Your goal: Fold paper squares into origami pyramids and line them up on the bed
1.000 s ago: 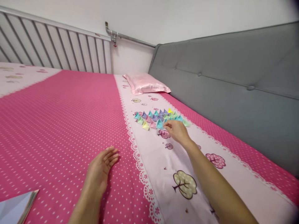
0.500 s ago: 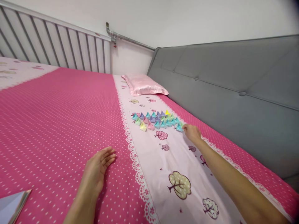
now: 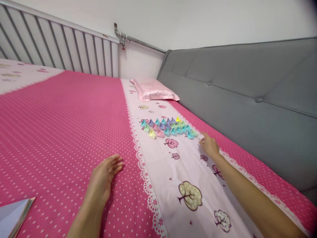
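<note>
Several small folded paper boats in blue, purple, green, pink and yellow stand close together in rows on the bed's pale tree-print strip. At the right end of the front row sits a turquoise paper boat. My right hand hovers just right of it, not touching, fingers slightly apart with nothing in them. Over the pink dotted part of the sheet, my left hand rests on its side, fingers extended and holding nothing.
A stack of coloured paper lies at the lower left. Behind the boats is a pink satin pillow. A grey padded headboard runs along the right, and a white radiator with a pipe stands at the back left.
My right hand has let go of the turquoise boat and drawn back a little to the right. My left hand has hardly moved.
</note>
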Available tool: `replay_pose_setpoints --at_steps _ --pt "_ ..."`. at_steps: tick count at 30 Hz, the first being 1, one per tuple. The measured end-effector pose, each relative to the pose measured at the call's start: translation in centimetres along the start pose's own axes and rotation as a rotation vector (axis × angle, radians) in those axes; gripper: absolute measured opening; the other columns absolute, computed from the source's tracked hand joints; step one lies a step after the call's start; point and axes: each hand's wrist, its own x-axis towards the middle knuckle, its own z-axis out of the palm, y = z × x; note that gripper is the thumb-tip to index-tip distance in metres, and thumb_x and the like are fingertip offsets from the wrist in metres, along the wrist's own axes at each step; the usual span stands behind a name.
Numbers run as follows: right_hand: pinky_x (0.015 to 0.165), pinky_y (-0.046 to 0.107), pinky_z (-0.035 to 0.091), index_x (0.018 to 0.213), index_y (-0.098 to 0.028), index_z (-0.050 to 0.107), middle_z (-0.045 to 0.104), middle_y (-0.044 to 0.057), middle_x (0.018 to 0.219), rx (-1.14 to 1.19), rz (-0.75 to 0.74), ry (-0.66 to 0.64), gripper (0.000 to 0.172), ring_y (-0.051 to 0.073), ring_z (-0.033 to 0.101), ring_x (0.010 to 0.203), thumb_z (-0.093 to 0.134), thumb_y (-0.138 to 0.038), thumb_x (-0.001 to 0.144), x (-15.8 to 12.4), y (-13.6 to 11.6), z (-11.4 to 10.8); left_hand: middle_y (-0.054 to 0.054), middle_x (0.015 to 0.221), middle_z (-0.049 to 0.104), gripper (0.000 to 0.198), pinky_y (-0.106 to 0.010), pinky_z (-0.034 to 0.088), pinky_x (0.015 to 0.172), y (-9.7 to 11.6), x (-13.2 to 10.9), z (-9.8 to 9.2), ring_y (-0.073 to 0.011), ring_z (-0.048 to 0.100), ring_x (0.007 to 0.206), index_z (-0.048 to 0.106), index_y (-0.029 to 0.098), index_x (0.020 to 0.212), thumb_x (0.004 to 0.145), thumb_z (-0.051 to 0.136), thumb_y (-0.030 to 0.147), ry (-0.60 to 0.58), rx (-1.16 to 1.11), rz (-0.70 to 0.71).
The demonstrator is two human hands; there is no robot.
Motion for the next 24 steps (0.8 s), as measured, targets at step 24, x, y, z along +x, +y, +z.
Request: replay_pose_setpoints --at_steps 24 --pt "0.078 0.031 0.044 0.12 -0.022 0.051 0.066 0.005 0.106 0.181 -0.013 -0.034 0.042 0.021 0.059 0.097 0.049 -0.03 0.08 0.4 -1.8 2.2 -0.01 0.08 0.067 0.016 -0.024 0.054 0.065 0.0 -0.1 0.0 -0.0148 0.064 0.066 0.063 0.009 0.085 0.074 0.056 0.018 -0.001 0.018 0.003"
